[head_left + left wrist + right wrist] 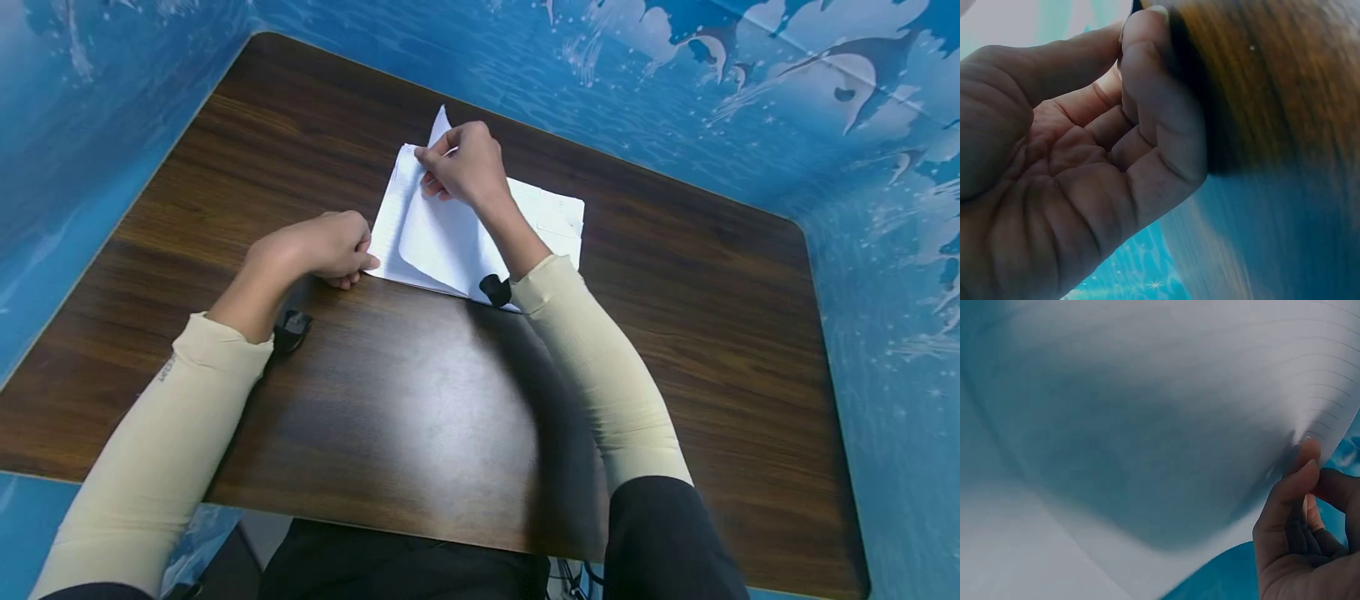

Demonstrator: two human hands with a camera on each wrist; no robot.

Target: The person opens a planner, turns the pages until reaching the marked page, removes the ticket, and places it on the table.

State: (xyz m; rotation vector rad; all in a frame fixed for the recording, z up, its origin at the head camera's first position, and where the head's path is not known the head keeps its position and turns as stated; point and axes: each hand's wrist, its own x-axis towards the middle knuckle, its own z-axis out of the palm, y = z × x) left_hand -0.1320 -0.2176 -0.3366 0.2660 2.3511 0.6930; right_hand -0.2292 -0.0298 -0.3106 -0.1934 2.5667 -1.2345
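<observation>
An open notebook [558,217] with white ruled pages lies on the brown table. One page [442,242] is lifted and curves up off the sheets beneath. My right hand [468,165] pinches this page near its far edge; in the right wrist view, thumb and fingertips meet on the lined page [1147,425]. At the notebook's near left corner, my left hand [322,244] holds the edge between thumb and bent fingers. The left wrist view shows that hand [1085,144] from the palm side, its fingers curled, with the notebook mostly hidden.
The wood-grain table [420,400] extends on all sides of the notebook. Blue sheets with dolphin prints [525,67] stand behind and beside it. A black wrist camera [291,330] sits under the left wrist, another black piece [495,290] by the right cuff.
</observation>
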